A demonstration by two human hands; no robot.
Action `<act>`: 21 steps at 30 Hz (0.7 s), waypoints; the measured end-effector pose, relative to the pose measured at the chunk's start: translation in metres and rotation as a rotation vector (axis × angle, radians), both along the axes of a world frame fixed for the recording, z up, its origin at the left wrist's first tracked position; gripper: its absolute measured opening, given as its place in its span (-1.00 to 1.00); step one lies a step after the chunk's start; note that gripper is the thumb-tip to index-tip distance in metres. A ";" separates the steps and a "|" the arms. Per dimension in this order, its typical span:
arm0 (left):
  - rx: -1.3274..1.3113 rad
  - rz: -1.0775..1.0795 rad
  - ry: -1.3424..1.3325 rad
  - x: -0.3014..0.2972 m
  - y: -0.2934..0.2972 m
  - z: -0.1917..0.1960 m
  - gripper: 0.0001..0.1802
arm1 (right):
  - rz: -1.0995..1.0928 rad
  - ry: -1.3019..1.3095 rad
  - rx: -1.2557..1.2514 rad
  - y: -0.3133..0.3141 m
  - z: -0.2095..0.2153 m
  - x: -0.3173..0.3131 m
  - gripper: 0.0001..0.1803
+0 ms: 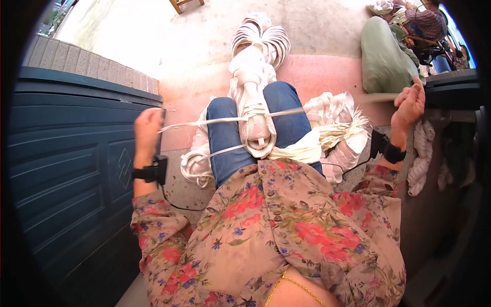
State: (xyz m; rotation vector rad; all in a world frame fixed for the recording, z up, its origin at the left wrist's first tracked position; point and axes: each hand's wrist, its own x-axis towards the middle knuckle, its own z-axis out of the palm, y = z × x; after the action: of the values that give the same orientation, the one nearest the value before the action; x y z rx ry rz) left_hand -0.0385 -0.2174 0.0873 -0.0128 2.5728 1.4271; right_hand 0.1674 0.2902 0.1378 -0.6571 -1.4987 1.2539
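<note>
My left hand (147,128) is out at the left, its fingers closed on one end of a white shoelace (204,122). Far to the right, my raised right hand (410,106) is pinched on the other end, blurred by motion. The lace runs nearly straight between them, through a white shoe upper (257,134) that lies between my knees with its toe pointing away from me. More white shoe uppers (249,64) continue from it in a row, fanned out at the far end. A thinner white strap (227,150) crosses my left thigh.
A bundle of loose cream laces (332,137) lies over my right thigh. White uppers are heaped beside both legs, at the left (194,166) and right (340,110). A dark blue panelled door (76,153) stands left. At the upper right are a green sack (386,56) and another person (427,25).
</note>
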 end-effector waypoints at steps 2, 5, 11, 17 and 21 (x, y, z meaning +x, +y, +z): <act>-0.063 -0.182 -0.039 0.018 0.038 -0.023 -0.83 | 0.165 -0.084 -0.123 -0.015 -0.013 -0.003 -0.75; -0.071 -0.523 0.113 0.061 0.106 -0.051 -0.82 | 0.492 -0.341 -0.170 -0.067 -0.057 -0.023 -0.70; -0.575 -0.705 0.460 0.091 0.151 -0.074 -0.89 | 1.033 -0.476 -0.677 -0.141 -0.101 -0.038 -0.66; -0.784 -0.808 0.669 0.094 0.151 -0.063 -1.00 | 1.055 -0.782 -0.582 -0.161 -0.117 -0.032 -0.71; -0.824 -0.799 0.627 0.090 0.152 -0.066 -0.98 | 1.041 -0.741 -0.482 -0.168 -0.131 -0.029 -0.71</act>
State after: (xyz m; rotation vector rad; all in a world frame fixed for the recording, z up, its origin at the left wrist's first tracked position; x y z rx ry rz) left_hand 0.0515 -0.0658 0.0208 1.3252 2.8418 0.0440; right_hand 0.1383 0.1220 0.0068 -0.7019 -2.3108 2.3864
